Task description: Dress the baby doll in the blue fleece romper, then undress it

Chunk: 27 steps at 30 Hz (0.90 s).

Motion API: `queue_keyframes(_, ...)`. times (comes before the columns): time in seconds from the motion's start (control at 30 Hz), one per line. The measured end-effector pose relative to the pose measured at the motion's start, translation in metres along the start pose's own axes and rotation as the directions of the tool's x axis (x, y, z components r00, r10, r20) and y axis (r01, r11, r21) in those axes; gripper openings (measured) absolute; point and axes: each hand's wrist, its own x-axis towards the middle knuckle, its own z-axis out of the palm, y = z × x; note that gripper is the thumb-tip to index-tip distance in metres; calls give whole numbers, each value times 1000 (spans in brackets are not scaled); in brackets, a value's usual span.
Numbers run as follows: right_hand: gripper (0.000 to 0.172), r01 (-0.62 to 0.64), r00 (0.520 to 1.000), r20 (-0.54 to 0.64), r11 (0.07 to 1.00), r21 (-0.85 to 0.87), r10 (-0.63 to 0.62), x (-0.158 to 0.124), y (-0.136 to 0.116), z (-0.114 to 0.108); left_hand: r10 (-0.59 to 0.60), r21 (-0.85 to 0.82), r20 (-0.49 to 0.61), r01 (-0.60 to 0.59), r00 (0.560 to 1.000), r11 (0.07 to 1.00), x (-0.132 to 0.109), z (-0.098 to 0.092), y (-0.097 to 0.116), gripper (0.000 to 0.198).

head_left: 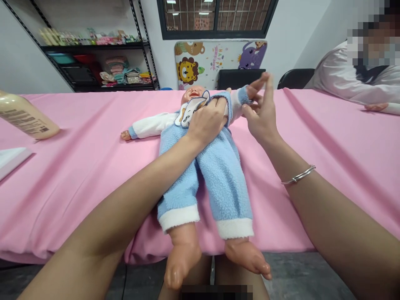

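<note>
Dressing step, by the look of it: left hand (208, 121) clamps the blue suit on the doll (200, 166) lying on the pink tabletop (78, 166), right hand (261, 112), grip loose, fingers its sleeve cuff (243, 95); next, steady cuff-tugging.

Bottle (26, 116), shelf (93, 48), co-worker's hand (376, 107) nearby.

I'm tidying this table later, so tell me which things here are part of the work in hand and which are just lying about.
In hand:
- baby doll in blue fleece suit
- left hand on its chest, gripping the suit
- right hand at the doll's cuffed arm

Lying about:
- beige bottle, on its side
- white flat object at the left edge
- shelf of small items
</note>
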Motion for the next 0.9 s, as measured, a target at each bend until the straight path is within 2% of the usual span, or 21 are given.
queue_keyframes(0.07, 67, 54, 998, -23, 997, 50, -53, -4, -10, 6, -21, -33, -10, 21, 1000, 999, 0, -1, 1, 49)
queue_keyframes(0.17, 53, 101, 993, 51, 992, 80, -105, -9, -24, 14, -41, -44, -35, 39, 999, 998, 0, -3, 1, 50)
queue_keyframes(0.27, 35, 127, 986, 81, 971, 202, -146, -11, -31, 19, -19, -101, -78, 11, 997, 995, 0, -5, -1, 52)
queue_keyframes(0.4, 31, 152, 979, 80, 931, 331, -188, -13, -28, 22, -22, -141, -70, 12, 997, 990, 1, -3, -2, 53)
queue_keyframes(0.47, 27, 119, 988, 50, 928, 354, -146, -13, -25, 23, -5, -134, -36, 0, 999, 991, 1, -2, -3, 49)
queue_keyframes(0.57, 22, -38, 999, 26, 915, 402, 30, -12, -19, 24, 95, -123, 7, -94, 995, 988, 4, 0, -8, 42)
queue_keyframes(0.7, 21, -240, 970, 78, 852, 465, 231, -8, -12, 23, 220, -160, 63, -208, 973, 965, 7, -2, -14, 39)
queue_keyframes(0.8, 23, -309, 949, 108, 796, 520, 298, -5, -10, 20, 249, -218, 86, -225, 965, 950, 8, -5, -16, 48)
queue_keyframes(0.9, 26, -337, 941, 162, 786, 518, 297, -1, -8, 15, 264, -299, 89, -227, 961, 927, 8, -6, -18, 53)
